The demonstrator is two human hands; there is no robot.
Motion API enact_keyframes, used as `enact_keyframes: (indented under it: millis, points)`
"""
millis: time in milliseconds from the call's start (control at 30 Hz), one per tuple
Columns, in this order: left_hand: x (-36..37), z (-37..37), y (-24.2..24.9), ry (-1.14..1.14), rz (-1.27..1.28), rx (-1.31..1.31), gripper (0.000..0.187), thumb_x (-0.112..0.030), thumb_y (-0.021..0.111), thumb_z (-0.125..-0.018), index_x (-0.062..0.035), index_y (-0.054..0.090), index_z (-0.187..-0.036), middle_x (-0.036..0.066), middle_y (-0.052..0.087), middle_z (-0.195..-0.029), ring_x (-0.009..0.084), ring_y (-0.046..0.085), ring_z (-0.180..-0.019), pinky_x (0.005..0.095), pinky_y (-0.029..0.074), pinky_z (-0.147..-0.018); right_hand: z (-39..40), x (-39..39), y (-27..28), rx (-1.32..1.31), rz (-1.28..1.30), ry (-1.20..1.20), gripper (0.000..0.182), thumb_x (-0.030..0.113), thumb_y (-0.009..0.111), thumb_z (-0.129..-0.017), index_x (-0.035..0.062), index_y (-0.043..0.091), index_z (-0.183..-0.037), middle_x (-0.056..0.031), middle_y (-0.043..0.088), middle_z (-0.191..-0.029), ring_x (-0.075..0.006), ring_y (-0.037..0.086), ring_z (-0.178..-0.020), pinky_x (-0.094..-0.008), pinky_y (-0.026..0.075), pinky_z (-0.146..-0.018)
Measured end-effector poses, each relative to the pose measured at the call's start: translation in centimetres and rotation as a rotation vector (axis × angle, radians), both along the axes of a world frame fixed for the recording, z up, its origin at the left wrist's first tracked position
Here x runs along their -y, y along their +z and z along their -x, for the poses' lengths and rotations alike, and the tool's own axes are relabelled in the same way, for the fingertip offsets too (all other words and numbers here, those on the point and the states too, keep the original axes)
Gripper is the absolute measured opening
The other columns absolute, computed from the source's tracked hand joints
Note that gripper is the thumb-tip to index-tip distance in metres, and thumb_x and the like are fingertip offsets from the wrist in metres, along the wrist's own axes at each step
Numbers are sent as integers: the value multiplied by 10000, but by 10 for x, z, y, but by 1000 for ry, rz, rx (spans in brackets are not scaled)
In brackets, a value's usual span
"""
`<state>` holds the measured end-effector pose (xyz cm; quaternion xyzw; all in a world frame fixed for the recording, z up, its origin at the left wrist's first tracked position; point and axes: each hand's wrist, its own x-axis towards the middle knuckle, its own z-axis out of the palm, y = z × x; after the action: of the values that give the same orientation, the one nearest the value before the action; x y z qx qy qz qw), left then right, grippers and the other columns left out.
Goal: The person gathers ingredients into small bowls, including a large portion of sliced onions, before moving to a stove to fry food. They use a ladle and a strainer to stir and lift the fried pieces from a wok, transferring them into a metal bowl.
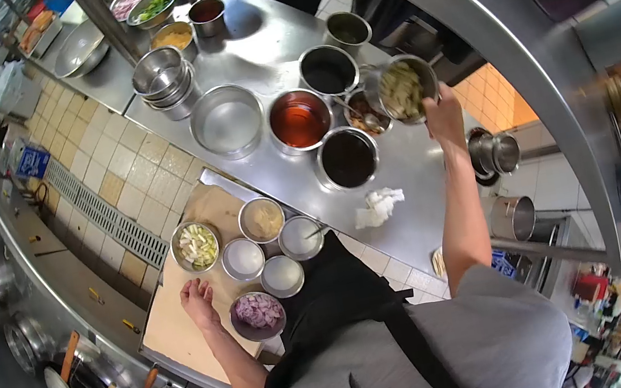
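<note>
I see a kitchen with a beige tiled floor (124, 162) crossed by a long metal drain grate (108, 215). A stainless counter (263, 44) runs through it, brightly lit from above.

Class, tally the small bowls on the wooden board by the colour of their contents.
White-filled bowls: 3
Pale green bowl: 1
Tan bowl: 1
Purple bowl: 1
Total: 6
The right hand has a metal container in its grip, off the board and not counted.

Right hand (440, 106) raised on an outstretched arm, fingers gripping, left hand (198, 299) low, open, palm down
</note>
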<state>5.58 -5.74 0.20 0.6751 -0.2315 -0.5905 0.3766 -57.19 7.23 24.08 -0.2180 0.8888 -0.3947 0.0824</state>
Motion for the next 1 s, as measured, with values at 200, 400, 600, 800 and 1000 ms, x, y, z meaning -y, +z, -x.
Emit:
enact_keyframes:
  millis: [200, 400, 600, 800, 1000]
  points:
    - [-16, -14, 14, -15, 68, -47, 336, -124, 676, -967, -35, 530, -1256, 127, 664, -1169, 225, 677, -963, 321, 558, -770, -18, -189, -135, -85, -110, -296, 303, 100, 588, -857, -73, 636, -1100, -290, 693, -864, -445, 696, -865, -494, 535, -827]
    - [-49, -11, 46, -96, 98, -70, 321, -119, 663, -980, -26, 530, -1257, 135, 678, -1157, 220, 697, -929, 309, 565, -731, -63, -236, -182, 395, 9, -435, 301, 145, 614, -905, -131, 596, -1022, -211, 658, -766, -314, 658, -591, -438, 557, -539]
    - [-72, -20, 60, -83, 102, -87, 280, -124, 665, -979, -40, 545, -1218, 134, 697, -1108, 222, 707, -889, 291, 575, -692, -84, -186, -118, -421, -253, -97, 466, 253, 694, -938, -107, 617, -1224, -286, 655, -1148, -455, 627, -1087, -497, 508, -968]
    - [-79, 5, 84, -142, 117, -90, 242, -137, 660, -987, -57, 555, -1190, 128, 706, -1093, 210, 703, -874, 283, 570, -693, 2, -19, -168, 386, -9, -63, 275, 199, 674, -911, -62, 721, -983, -140, 699, -747, -276, 685, -622, -411, 545, -554]
    - [-91, 13, 98, -147, 96, -64, 217, -127, 625, -1015, -32, 551, -1196, 140, 707, -1091, 180, 701, -814, 249, 562, -643, 12, -11, -202, 409, 77, -180, 194, 141, 596, -857, -19, 699, -896, -98, 629, -640, -202, 612, -525, -382, 455, -440]
